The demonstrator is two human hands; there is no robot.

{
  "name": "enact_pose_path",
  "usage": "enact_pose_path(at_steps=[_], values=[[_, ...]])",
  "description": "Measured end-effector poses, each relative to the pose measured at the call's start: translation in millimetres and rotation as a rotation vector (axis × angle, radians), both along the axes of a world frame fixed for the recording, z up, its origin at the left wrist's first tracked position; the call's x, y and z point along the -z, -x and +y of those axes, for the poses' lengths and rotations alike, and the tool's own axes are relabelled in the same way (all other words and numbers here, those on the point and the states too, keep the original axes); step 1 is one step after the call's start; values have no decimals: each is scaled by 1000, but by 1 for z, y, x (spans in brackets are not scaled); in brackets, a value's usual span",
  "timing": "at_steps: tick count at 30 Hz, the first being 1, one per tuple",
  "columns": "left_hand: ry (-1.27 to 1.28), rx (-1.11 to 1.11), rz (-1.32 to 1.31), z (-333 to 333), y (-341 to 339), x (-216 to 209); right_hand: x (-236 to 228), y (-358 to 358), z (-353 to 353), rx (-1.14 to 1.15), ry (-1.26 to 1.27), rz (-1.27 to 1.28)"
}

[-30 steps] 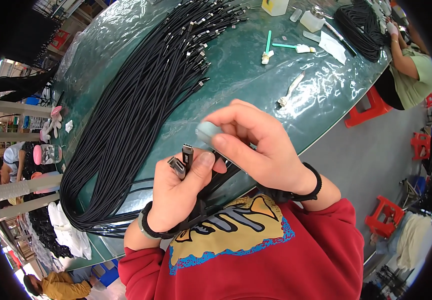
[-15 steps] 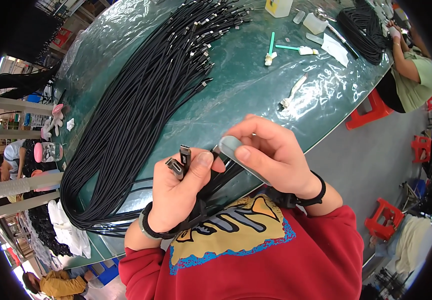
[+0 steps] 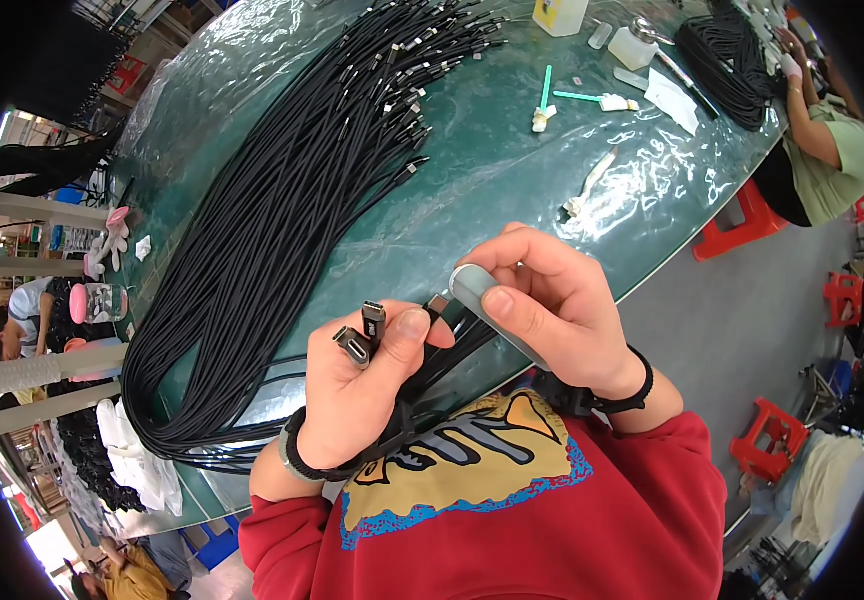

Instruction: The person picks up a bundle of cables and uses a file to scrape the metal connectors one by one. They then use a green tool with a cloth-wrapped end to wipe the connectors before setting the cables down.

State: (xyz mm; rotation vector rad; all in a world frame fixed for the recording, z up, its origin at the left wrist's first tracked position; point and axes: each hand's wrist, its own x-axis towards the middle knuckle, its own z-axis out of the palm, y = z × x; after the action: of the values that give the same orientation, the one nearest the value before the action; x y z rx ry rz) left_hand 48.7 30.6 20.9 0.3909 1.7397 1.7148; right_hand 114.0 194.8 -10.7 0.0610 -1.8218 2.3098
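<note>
Green table (image 3: 482, 150) under clear glossy sheeting; clock centred on mid-view.

Left hand (image 3: 357, 390), just off centre toward 8: closed round several black plugs (image 3: 374, 322). Two stick up past the thumb, metal ends toward 11–12. Separate third plug (image 3: 437, 305) sits between thumb and finger, metal end toward 1.

Right hand (image 3: 557, 325), at 3: thumb and fingers pinching a grey-green strip (image 3: 474, 289), flat, rounded end up by the third plug. Very close; can't tell if touching.

Long bundle of black cables (image 3: 262, 220) fills 9 to 12, plug ends fanned out toward 12, loop bent round at 8.

Containers:
- Translucent bottle (image 3: 560, 16) at 1, top edge of view. Yellow patch on it; can't tell if that's label or contents.
- Squat translucent bottle (image 3: 633, 46), also at 1, farther right, metal-looking top. Fill level unreadable.
- Clear tub (image 3: 105, 303) at 9, pink round part on its outer end. Contents too small to make out.

Two green sticks (image 3: 548, 88) at 1, below the bottles, white wads at their ends. Coiled black cables (image 3: 724, 72) at 2, beside a co-worker in a pale green top (image 3: 847, 150).
</note>
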Motion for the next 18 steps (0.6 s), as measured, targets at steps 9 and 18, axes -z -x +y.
enact_pose_path(at_steps=[9, 18], values=[[-20, 49, -61, -1, 1, 0, -6, 8, -1, 118, -424, 251], [-223, 118, -432, -13, 14, -4, 14, 6, 6, 93, -541, 219]])
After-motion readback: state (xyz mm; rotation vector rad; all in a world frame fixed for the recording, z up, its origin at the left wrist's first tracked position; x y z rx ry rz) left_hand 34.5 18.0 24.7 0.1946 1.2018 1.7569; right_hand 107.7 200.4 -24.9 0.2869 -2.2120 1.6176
